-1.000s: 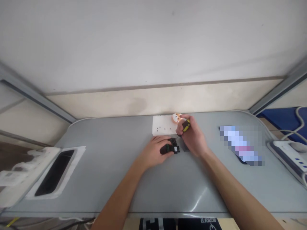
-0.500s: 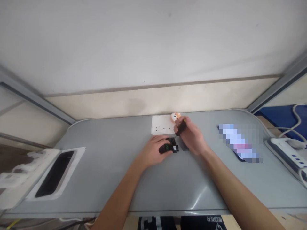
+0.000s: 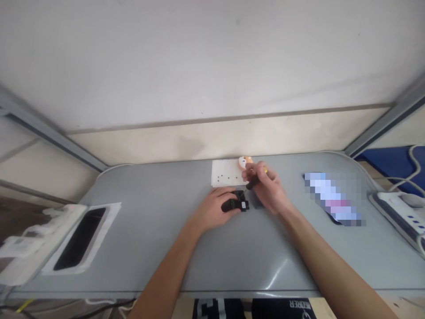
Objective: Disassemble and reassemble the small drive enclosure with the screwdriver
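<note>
A small black device (image 3: 235,203) with a white label and a bit of green lies on the grey table. My left hand (image 3: 215,208) grips it from the left, fingers along its far side and thumb at its near side. In my right hand (image 3: 267,186) is a dark-handled screwdriver (image 3: 253,181) with a yellow end, tilted, its thin shaft reaching down to the device's far part. A dark flat piece (image 3: 256,203) lies partly beneath my right hand. Behind, several tiny dark specks dot a white sheet (image 3: 225,170), and an orange-and-white figurine (image 3: 245,162) sits at its right.
On the left, a black phone-like slab (image 3: 79,239) rests on white paper, beside a white power strip (image 3: 36,246) with plugs. A blurred-out phone (image 3: 332,199) lies to the right. Another power strip (image 3: 398,215) with cables is at the far right. The wall (image 3: 206,137) borders the table's back.
The screwdriver handle in my right hand leans further right, and the fingers around it have shifted. My left hand stays on the device. The whole view has shifted slightly.
</note>
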Motion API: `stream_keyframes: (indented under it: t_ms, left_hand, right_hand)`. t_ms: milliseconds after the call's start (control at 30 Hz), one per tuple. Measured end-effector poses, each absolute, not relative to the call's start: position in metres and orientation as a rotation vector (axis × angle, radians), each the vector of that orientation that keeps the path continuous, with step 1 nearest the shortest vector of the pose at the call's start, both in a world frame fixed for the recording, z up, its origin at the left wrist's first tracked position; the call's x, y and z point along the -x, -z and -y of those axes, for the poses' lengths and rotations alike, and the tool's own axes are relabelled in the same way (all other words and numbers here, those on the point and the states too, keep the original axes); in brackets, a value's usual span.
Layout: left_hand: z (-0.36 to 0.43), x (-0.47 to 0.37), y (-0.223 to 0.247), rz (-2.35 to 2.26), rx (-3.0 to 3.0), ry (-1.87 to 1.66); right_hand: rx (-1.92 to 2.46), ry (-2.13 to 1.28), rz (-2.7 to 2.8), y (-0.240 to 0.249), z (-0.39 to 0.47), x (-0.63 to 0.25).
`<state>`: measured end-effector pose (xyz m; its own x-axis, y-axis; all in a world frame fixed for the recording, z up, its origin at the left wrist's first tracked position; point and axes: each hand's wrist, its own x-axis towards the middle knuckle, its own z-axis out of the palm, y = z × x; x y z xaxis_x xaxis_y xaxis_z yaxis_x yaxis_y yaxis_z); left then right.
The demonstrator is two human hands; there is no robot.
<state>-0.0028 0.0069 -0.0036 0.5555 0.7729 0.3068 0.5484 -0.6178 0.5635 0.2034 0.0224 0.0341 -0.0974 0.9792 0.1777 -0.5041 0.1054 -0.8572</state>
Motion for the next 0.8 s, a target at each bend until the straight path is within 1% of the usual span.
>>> stream_keyframes:
  t_ms: [167, 367, 467, 633, 800]
  left_hand:
    - [-0.007, 0.003, 0.005, -1.063, -2.384, -0.757]
    - [-0.008, 0.003, 0.006, -1.072, -2.392, -0.778]
    - [-0.008, 0.003, 0.005, -1.066, -2.387, -0.768]
    - [-0.008, 0.003, 0.005, -1.081, -2.382, -0.756]
    - [-0.008, 0.003, 0.006, -1.078, -2.392, -0.771]
  right_hand:
    - [0.678, -1.305, 1.063, -0.034, -0.019, -0.199]
    - [0.621, -1.406, 1.005, -0.041, -0.018, -0.196]
    - [0.613, -1.393, 1.017, -0.039, -0.018, -0.199]
    - [0.7, -1.251, 1.073, -0.038, -0.018, -0.196]
    - [0.681, -1.301, 1.04, -0.043, -0.018, -0.194]
